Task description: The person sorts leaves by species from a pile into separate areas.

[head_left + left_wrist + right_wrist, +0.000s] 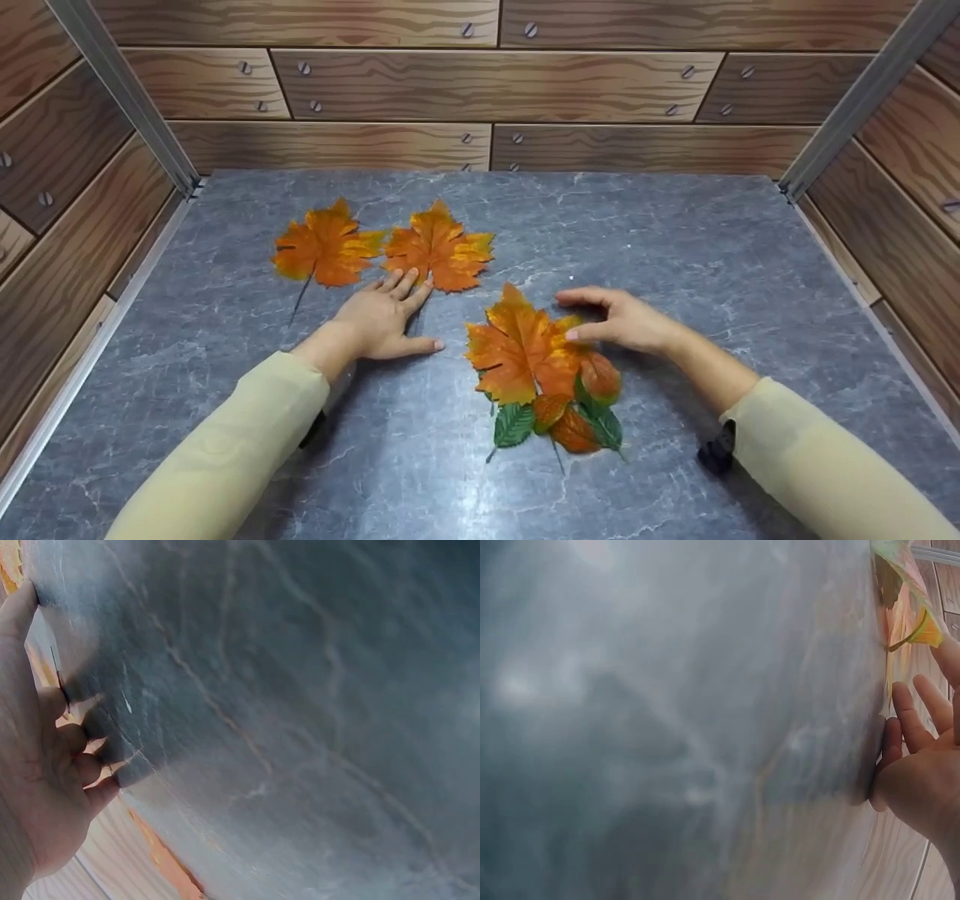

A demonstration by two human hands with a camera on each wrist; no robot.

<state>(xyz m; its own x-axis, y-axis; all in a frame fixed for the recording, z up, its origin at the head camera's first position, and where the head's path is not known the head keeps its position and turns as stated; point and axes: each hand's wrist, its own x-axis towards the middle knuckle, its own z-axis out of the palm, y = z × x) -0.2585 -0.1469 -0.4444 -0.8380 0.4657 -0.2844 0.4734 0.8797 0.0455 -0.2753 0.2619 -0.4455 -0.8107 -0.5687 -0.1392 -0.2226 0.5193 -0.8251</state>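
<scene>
Two orange artificial maple leaves lie side by side at the back left: one leaf (pixel 326 244) with its stem toward me, and a second leaf (pixel 442 244). My left hand (pixel 379 322) is spread flat, its fingertips on the lower edge of the second leaf. A third maple leaf (pixel 514 349) lies over several smaller leaves, among them a green leaf (pixel 514 425) and a reddish-orange leaf (pixel 575 433). My right hand (pixel 637 322) is beside that pile; its thumb touches the third leaf's right edge, and the index finger is apart from the thumb.
A grey marble-patterned tabletop (pixel 697 247) lies under everything. Wood-plank-patterned panels (pixel 495 82) enclose the back and sides, with metal posts (pixel 847 105) at the back corners.
</scene>
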